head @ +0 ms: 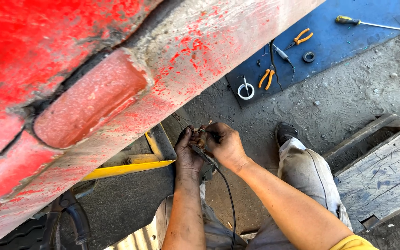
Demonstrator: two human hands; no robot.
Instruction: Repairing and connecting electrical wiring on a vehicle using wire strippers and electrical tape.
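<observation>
While crouched beneath a worn red-painted vehicle body [116, 69], a person works on thin wires [195, 132] hanging just below it. Left hand [188, 150] and right hand [223, 143] are both closed, pinching the wire ends together; a black cable [225, 185] trails down from them. Joining looks underway, not finished. Well apart from the body, a blue mat [339, 41] holds orange-handled pliers [267, 78], a screwdriver [371, 23], and tape rolls [245, 91]. No labels or signs show.
</observation>
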